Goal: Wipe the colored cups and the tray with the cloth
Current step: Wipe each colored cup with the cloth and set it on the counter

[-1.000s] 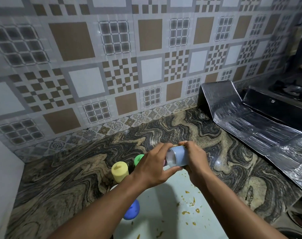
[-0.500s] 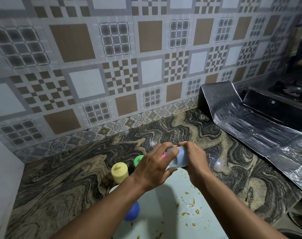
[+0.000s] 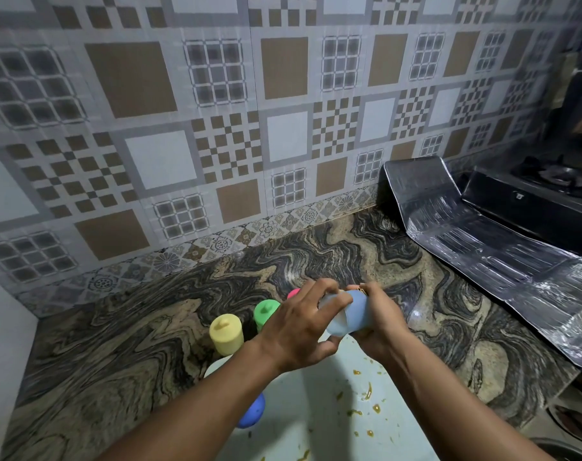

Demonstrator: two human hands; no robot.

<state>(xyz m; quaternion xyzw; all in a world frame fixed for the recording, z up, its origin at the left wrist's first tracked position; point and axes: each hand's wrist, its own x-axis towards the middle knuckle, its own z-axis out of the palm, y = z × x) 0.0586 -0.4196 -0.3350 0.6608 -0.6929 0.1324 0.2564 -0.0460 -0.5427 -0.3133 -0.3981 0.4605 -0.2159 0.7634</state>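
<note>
Hands meet above the stained tray (image 3: 316, 410): my left hand (image 3: 296, 331) and right hand (image 3: 379, 322) both grip the tilted pale blue cup (image 3: 349, 314) between them, over the worktop (image 3: 116, 344).

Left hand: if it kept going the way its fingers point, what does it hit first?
The light blue cup. The left hand points up and right with its fingers already on the cup, which the right hand holds from the other side.

Single head-worn wide-angle view, looking forward and down from close above the countertop (image 3: 123, 344), facing the far tiled wall (image 3: 216, 128); stove (image 3: 549, 191) at far right.
</note>
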